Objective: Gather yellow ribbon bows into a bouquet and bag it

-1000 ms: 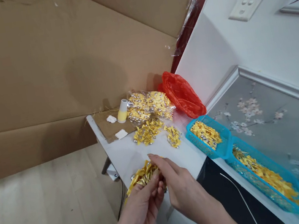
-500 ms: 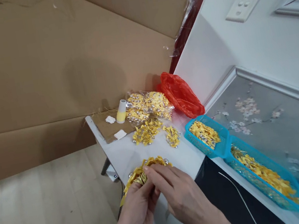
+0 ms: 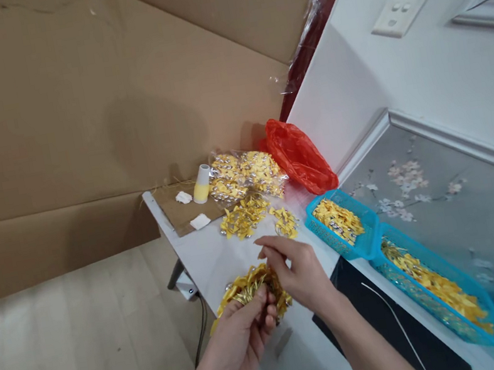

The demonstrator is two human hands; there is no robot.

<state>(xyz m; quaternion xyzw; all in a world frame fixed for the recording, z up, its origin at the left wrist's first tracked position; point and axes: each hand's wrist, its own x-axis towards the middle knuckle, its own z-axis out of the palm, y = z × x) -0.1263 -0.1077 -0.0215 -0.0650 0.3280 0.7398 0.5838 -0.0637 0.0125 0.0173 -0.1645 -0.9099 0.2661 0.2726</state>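
Observation:
My left hand is closed, its thumb and fingers pinching a bundle of yellow ribbon flowers with gold wire stems and silver beads. The gold stems gather at the thumb, and part of the bundle is hidden behind the fingers. Just right of the bundle, my right hand is raised with its fingers curled and the tips close together; whatever is between them, if anything, is too small to make out. Beyond the hands lie a loose pile of yellow ribbon flowers and a smaller cluster on the white table.
A clear bag of yellow pieces, a red plastic bag and a yellow-white cone stand at the back. Blue baskets of yellow pieces line the right wall. A pale wire crosses a black mat.
My right hand has lifted off the bundle and moved up and to the right, its fingers curling. My left hand keeps hold, and more of the gold stems shows.

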